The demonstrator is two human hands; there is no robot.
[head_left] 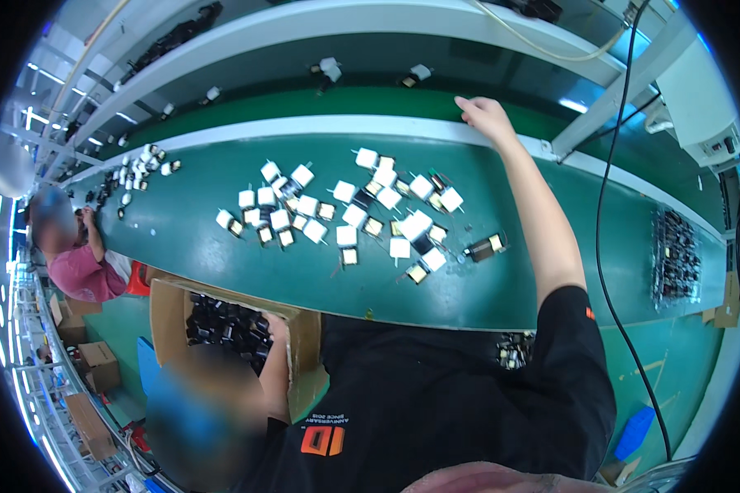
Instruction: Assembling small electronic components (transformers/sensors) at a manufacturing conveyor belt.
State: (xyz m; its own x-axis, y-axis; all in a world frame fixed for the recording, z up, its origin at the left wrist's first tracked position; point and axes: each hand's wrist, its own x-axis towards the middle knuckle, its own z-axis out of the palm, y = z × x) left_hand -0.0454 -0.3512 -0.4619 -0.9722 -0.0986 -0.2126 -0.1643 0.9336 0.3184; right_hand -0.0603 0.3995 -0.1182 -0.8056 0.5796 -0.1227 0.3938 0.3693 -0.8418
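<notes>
Dozens of small white-and-black parts lie scattered across the middle of the green desk, with a mostly dark part just to their right. Over the desk's far edge is the person's right hand, its grip curled inward, though whether it pinches anything cannot be told; the left hand is inside a cardboard box of black pieces at the desk's near edge, its grip too hidden to judge. Toward the desk's left end is a co-worker in a pink shirt.
</notes>
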